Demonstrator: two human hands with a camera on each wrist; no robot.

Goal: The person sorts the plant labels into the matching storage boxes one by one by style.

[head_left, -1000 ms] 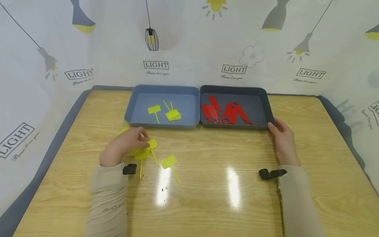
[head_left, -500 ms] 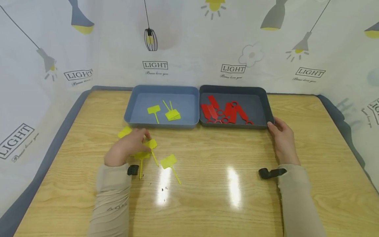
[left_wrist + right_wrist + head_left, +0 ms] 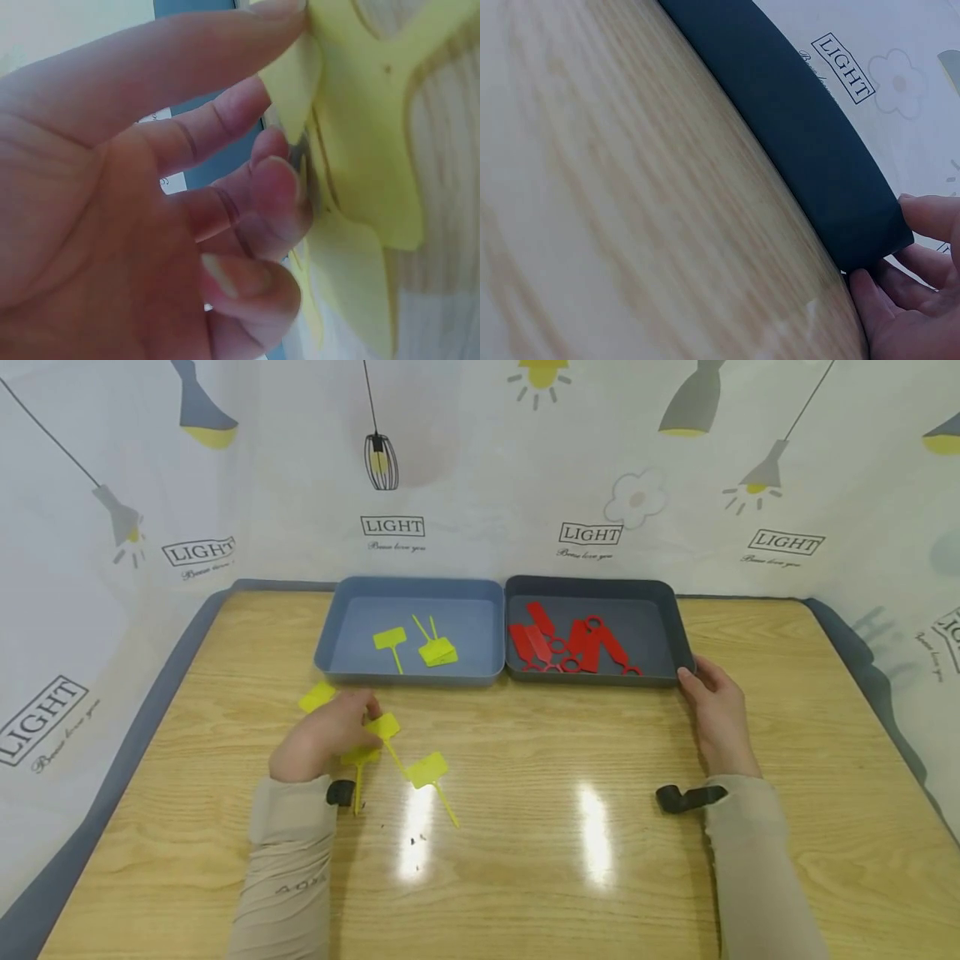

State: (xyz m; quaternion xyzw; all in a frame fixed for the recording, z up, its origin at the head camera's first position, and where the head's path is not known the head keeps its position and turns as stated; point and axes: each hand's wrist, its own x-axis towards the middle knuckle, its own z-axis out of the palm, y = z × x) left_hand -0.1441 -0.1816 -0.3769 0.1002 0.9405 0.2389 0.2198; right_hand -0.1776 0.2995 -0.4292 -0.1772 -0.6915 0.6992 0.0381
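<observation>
In the head view my left hand (image 3: 326, 735) is over a loose group of yellow T-shaped plant labels on the table. Its thumb and forefinger pinch one yellow plant label (image 3: 385, 725) by its flat head; in the left wrist view the other fingers (image 3: 277, 187) curl beside the labels. A further label (image 3: 428, 770) lies to the right, and another label (image 3: 317, 696) shows behind the hand. My right hand (image 3: 716, 710) grips the near right corner of the dark grey tray (image 3: 795, 127), its thumb at the front wall.
A blue tray (image 3: 412, 678) stands left of the dark one, side by side, with several yellow labels inside. Several red tags with ring ends (image 3: 585, 647) lie in the dark tray. Small dark crumbs (image 3: 414, 841) are scattered on the wooden table (image 3: 525, 827). A printed curtain (image 3: 480, 460) encloses the back.
My left hand has moved a little right and now pinches a label, whose stem has swung slightly toward the label on the right. My right hand stays on the tray's corner.
</observation>
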